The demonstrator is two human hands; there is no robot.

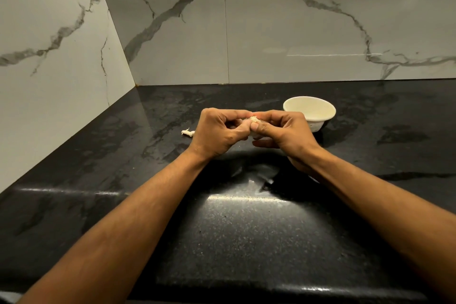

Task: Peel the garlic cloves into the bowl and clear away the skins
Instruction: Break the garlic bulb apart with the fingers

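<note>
Both hands meet just left of the bowl [309, 112], and between them sits the garlic [253, 120], only its rough root end peeking out. The left hand [218, 134] curls its fingers and thumb around it from one side; the right hand [283, 134] pinches it from the other, thumb pressed on the near side. The bowl stands on the black counter [246, 229], just behind the right hand. A white scrap of skin [188, 133] lies on the counter well left of the bowl, beside the left hand.
</note>
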